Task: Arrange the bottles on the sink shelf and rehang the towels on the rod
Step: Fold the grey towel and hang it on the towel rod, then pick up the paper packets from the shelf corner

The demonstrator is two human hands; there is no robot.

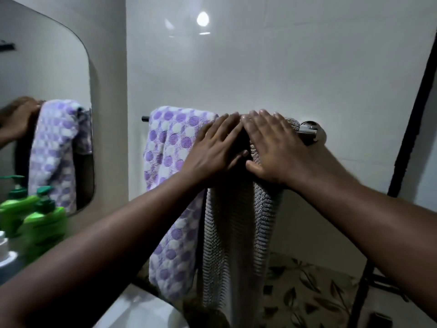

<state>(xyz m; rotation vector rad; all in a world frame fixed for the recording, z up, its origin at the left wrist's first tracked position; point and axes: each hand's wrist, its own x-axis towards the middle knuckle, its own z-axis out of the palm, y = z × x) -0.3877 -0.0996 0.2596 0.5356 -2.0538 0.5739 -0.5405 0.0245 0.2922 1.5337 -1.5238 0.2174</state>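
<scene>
A purple-and-white dotted towel [169,162] hangs over the left part of the rod [307,130] on the white wall. To its right hangs a grey ribbed towel [233,233]. My left hand [214,150] lies flat, fingers spread, on top of the rod where the two towels meet. Beside it, my right hand [272,147] presses flat on the grey towel's fold over the rod, thumb underneath. Neither hand is closed around anything. Green pump bottles [41,221] stand at the far left, blurred.
A mirror [47,79] on the left wall reflects the dotted towel and a hand. A white-capped bottle [6,254] is at the left edge. A white sink rim [132,311] is below. A black frame [411,129] runs down the right side, above a leaf-patterned floor [307,292].
</scene>
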